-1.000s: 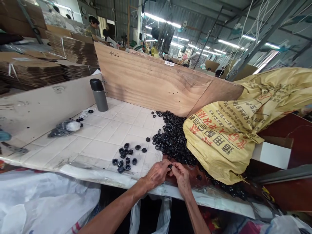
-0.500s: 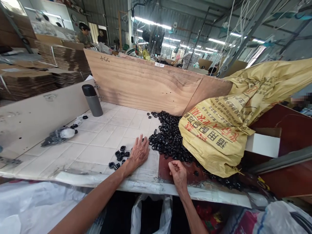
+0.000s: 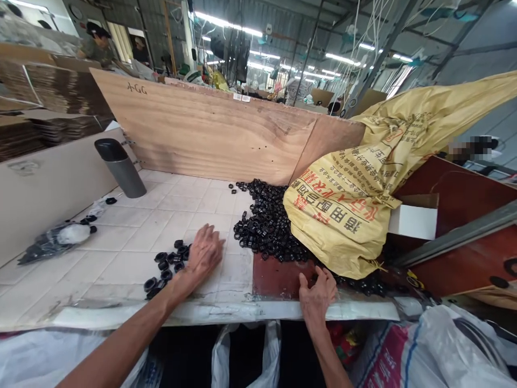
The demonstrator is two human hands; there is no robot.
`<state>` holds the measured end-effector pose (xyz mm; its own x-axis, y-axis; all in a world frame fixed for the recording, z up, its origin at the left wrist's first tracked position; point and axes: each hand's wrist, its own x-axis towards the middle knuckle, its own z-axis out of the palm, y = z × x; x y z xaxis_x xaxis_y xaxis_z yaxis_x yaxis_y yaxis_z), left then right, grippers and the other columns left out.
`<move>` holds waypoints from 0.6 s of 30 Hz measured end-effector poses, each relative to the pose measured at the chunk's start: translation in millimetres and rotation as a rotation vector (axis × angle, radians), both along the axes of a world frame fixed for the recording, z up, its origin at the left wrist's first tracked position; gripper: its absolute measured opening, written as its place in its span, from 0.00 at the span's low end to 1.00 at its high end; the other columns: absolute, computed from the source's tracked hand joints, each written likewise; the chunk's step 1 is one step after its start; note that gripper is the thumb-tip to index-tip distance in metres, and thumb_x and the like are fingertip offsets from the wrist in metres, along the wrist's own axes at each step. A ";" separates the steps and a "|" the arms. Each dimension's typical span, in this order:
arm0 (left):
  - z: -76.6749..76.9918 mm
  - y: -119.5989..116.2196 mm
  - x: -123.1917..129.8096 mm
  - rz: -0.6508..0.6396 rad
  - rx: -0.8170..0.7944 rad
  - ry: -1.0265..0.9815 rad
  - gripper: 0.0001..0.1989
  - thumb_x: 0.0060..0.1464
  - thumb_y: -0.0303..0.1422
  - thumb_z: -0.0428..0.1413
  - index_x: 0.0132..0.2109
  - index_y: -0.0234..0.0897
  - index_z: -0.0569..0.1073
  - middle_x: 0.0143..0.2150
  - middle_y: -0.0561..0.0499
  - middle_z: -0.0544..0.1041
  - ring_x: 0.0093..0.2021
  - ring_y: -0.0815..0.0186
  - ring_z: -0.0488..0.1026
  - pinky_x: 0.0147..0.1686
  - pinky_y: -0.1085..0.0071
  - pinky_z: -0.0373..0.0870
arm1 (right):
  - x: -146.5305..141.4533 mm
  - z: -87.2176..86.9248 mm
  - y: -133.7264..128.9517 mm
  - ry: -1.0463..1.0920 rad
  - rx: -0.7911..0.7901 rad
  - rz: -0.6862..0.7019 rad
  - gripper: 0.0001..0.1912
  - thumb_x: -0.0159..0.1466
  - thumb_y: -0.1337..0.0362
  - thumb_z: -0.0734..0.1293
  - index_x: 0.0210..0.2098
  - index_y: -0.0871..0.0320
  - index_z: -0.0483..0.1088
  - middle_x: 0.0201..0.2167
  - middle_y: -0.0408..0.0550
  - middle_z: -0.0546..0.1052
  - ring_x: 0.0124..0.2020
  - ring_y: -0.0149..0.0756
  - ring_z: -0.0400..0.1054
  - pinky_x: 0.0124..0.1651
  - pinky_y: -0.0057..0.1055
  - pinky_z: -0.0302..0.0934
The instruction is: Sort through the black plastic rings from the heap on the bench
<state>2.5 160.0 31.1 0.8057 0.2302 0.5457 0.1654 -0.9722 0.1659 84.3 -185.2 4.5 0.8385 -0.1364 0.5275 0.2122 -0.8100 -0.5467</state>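
Bare hands stand well apart, the left hand (image 3: 205, 252) palm down, fingers loosely spread, its underside hidden, just beside a small group of black parts (image 3: 162, 265), the right hand (image 3: 318, 285) with thumb and fingers parted over a dark-red patch (image 3: 278, 277), apparently reaching for a single piece, a step calling for a light fingertip pinch; beyond, a heap of black parts (image 3: 266, 226) meets a yellow sack (image 3: 347, 215) on the pale counter (image 3: 133, 231)
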 end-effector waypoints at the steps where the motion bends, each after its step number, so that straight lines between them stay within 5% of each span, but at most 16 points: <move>1: -2.6 -11.3 13.7 -0.019 -0.086 -0.021 0.15 0.61 0.31 0.50 0.52 0.29 0.71 0.55 0.32 0.71 0.62 0.44 0.64 0.59 0.46 0.64 | 3.9 -3.7 -2.5 0.057 -0.043 0.049 0.27 0.59 0.55 0.66 0.54 0.64 0.69 0.57 0.70 0.66 0.55 0.66 0.60 0.51 0.59 0.56; 6: -11.6 -56.6 51.9 -0.116 -0.382 -0.097 0.26 0.57 0.27 0.50 0.62 0.32 0.61 0.58 0.37 0.68 0.61 0.50 0.65 0.62 0.47 0.63 | 20.4 -17.2 19.7 0.134 -0.167 0.356 0.32 0.60 0.61 0.64 0.63 0.63 0.60 0.58 0.68 0.64 0.58 0.65 0.59 0.52 0.60 0.58; 13: -14.4 -111.2 16.2 -0.299 -0.440 -0.073 0.29 0.54 0.20 0.46 0.64 0.33 0.58 0.60 0.37 0.63 0.62 0.53 0.63 0.62 0.50 0.65 | 21.7 -16.9 52.1 0.054 -0.217 0.590 0.27 0.63 0.70 0.58 0.61 0.63 0.60 0.59 0.66 0.59 0.61 0.58 0.55 0.58 0.58 0.58; 18: -8.9 -124.9 -2.7 -0.311 -0.349 -0.059 0.30 0.54 0.21 0.48 0.64 0.29 0.56 0.63 0.32 0.60 0.64 0.47 0.59 0.59 0.45 0.64 | 14.3 6.0 45.3 0.000 -0.096 0.675 0.25 0.61 0.72 0.59 0.59 0.60 0.61 0.61 0.62 0.58 0.63 0.53 0.54 0.62 0.57 0.55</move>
<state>-0.2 35.1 22.2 0.8354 0.1605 0.5257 -0.1446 -0.8585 0.4920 98.6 -139.8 10.6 0.7238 0.4635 0.5112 0.6877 -0.5453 -0.4793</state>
